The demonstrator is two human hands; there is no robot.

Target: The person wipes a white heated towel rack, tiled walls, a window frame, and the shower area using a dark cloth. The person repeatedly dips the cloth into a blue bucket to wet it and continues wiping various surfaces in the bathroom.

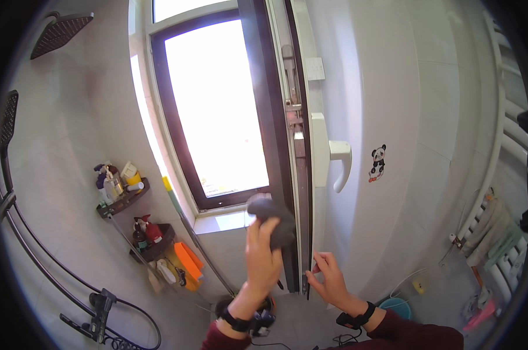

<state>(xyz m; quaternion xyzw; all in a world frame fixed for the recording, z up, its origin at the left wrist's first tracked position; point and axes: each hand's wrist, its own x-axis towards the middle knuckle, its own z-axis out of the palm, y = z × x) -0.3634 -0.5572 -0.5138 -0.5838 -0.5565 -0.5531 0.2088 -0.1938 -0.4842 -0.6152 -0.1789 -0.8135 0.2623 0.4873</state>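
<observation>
My left hand (261, 256) is raised in front of the window and closed on a dark grey cloth (272, 221), bunched up and somewhat blurred. Beside it stands an inward-opened window sash (302, 221), its dark edge turned toward me with metal lock parts (293, 116) along it. A white handle (341, 163) sticks out from the sash. Lower down, my right hand (329, 280) has its thumb and bent fingers at the sash's bottom end, seeming to grip the edge. Dark bands circle both wrists.
Two corner shelves (127, 198) with bottles hang at the left, with an orange item (188, 261) below. A shower hose (45, 256) and hand shower (7, 122) line the left wall. A towel rack (511, 131) stands right, above a blue basin (395, 307). Cables lie on the floor.
</observation>
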